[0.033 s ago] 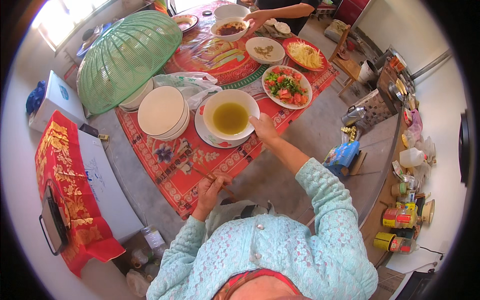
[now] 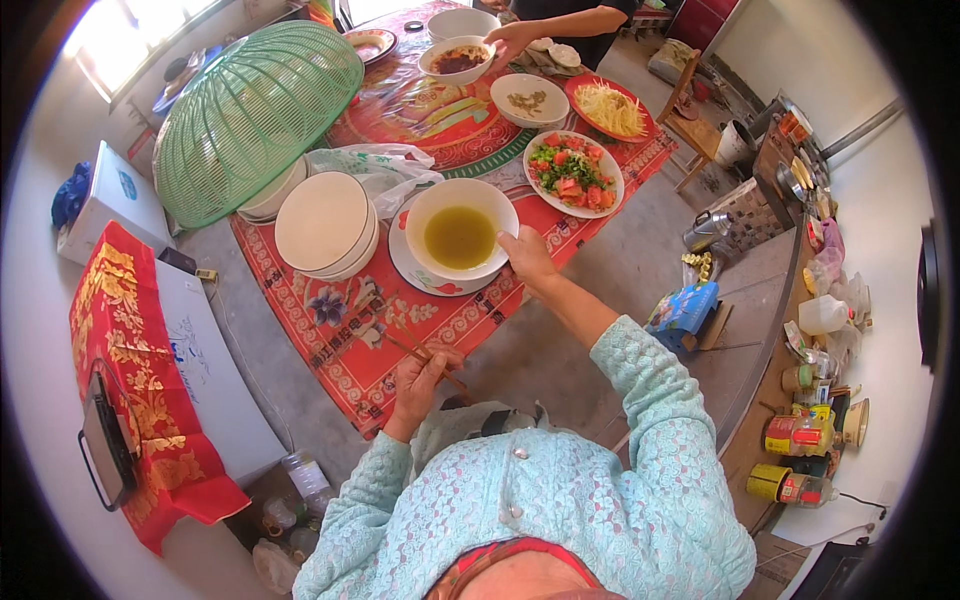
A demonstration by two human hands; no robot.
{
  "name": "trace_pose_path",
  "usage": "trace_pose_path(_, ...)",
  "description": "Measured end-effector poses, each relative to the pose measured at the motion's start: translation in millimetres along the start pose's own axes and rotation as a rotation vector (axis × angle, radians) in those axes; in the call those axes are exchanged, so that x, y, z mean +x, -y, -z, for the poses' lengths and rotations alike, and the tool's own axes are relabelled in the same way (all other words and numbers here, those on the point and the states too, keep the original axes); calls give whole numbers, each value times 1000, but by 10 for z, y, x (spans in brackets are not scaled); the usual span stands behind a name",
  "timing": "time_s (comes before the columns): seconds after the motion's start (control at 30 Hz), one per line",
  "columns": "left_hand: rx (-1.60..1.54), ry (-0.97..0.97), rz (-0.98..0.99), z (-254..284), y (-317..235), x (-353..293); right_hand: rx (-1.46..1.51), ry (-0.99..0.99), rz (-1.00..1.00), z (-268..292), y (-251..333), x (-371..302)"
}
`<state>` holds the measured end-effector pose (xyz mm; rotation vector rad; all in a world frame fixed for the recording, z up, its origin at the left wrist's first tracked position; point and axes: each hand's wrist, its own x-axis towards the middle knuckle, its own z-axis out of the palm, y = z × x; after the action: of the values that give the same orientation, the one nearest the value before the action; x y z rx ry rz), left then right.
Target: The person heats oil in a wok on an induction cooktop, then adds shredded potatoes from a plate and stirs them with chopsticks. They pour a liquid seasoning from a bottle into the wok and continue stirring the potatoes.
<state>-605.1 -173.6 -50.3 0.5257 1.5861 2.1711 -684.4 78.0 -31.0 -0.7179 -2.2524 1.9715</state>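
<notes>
My right hand (image 2: 527, 258) grips the rim of a white bowl (image 2: 412, 228) holding yellow-green liquid (image 2: 461, 238). The bowl is over a white plate with a floral rim (image 2: 440, 286); I cannot tell whether they touch. Near the table's front edge, my left hand (image 2: 424, 380) is closed around a pair of chopsticks (image 2: 404, 345) that point away from me. Left of the bowl stands a stack of white bowls (image 2: 322, 222). To its right is a plate of chopped tomato and greens (image 2: 574, 176).
A green mesh food cover (image 2: 258, 115) and a plastic bag (image 2: 375, 168) are at the left of the red-clothed table (image 2: 300, 300). Across it, another person's hand (image 2: 512, 42) holds a bowl of dark sauce (image 2: 458, 62). A plate of pale shreds (image 2: 610, 108) sits far right.
The other person's bowl of dark sauce has shifted very slightly to the left and toward me. My two hands have not visibly moved.
</notes>
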Motion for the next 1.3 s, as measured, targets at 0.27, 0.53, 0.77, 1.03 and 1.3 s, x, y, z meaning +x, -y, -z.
trace_pose_path(0.27,-19,-4,-5,-19,-28,-2,-17,14,-30,-3,35,19)
trace_pose_path(0.53,-21,-13,-7,-33,-49,1,-98,54,21,-8,98,20)
trace_pose_path(0.77,42,-3,-32,6,12,7,-351,-41,82,84,465,-346)
trace_pose_path(1.03,73,-1,6,-61,-26,-7,-403,-95,325,621,166,-1059)
trace_pose_path(1.3,-51,255,-23,-871,-393,445,-330,-78,349,780,-499,-1453)
